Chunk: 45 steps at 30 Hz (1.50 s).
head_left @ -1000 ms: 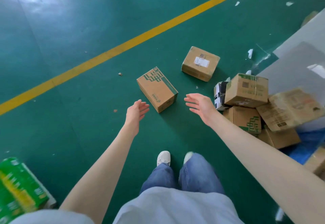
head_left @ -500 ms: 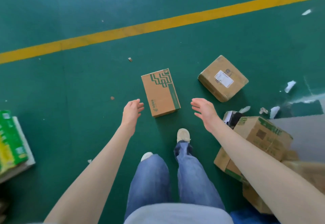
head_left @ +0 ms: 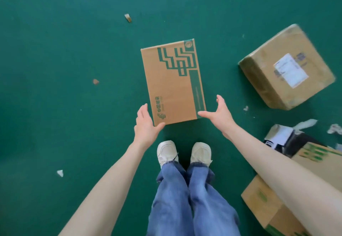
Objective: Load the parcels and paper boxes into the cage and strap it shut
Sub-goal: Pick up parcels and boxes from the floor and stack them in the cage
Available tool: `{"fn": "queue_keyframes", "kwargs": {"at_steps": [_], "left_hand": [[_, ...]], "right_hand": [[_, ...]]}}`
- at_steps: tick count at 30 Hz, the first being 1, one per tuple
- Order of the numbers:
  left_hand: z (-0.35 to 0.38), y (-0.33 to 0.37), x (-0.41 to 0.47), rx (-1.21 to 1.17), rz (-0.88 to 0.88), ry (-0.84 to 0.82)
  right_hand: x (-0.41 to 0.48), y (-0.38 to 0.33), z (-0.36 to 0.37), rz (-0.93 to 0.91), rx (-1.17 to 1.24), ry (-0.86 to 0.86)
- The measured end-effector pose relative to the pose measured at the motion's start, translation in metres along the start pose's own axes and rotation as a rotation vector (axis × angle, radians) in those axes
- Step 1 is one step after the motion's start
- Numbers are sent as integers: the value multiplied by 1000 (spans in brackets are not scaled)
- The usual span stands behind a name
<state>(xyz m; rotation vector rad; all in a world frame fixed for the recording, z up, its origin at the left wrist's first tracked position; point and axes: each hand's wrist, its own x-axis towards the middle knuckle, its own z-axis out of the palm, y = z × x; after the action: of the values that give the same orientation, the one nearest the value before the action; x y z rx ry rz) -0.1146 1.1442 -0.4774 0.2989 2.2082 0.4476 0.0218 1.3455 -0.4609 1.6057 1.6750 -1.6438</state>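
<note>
- At the near end of the green-printed box [head_left: 172,84], both hands had arrived. 1 s earlier they were held out short of it w/ the box well ahead. Now the person stood right behind it, shoes [head_left: 166,152] just short of its near edge.
- L hand [head_left: 146,122] was at the box's near-left corner: open, fingers straight, palm turned to the side wall, thumb at the corner. Nothing held yet; touching or a hair off, couldn't tell.
- R hand [head_left: 220,113] was at the near-right corner: also open, thumb pointing in at the corner, fingers up beside the right wall. Nothing gripped.
- Box lay flat on the green floor [head_left: 55,69], long axis running away from the person.
- Labelled parcel [head_left: 286,67] sat to the box's right, apart; more cartons [head_left: 262,204] lay near-right of it.
- Cage wasn't in view.
- Meaning: approach looked done, and a two-handed squeeze-and-lift seemed next. Several pcs were still on the floor, so strapping looked far off.
</note>
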Motion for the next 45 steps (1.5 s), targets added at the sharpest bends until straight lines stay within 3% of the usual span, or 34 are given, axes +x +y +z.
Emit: {"fn": "queue_keyframes", "kwargs": {"at_steps": [2, 5, 8, 12, 21, 32, 38, 45], "left_hand": [[26, -19, 32, 23, 69, -20], [48, -31, 52, -145, 83, -60], [58, -41, 54, -299, 85, -82], [42, -35, 47, -308, 103, -72], [-53, 22, -67, -394, 95, -16], [-150, 98, -279, -664, 13, 223], [-174, 87, -341, -814, -31, 381], [-188, 29, -410, -939, -162, 613]], "right_hand": [[42, 23, 22, 28, 26, -31], [73, 45, 41, 43, 77, -89], [80, 56, 50, 42, 150, -123], [69, 49, 47, 60, 198, -134], [-50, -26, 1, 89, 223, -200], [-237, -151, -61, -77, 25, -346], [-295, -194, -46, -178, -117, -448], [-354, -220, 25, -222, -320, -624]]}}
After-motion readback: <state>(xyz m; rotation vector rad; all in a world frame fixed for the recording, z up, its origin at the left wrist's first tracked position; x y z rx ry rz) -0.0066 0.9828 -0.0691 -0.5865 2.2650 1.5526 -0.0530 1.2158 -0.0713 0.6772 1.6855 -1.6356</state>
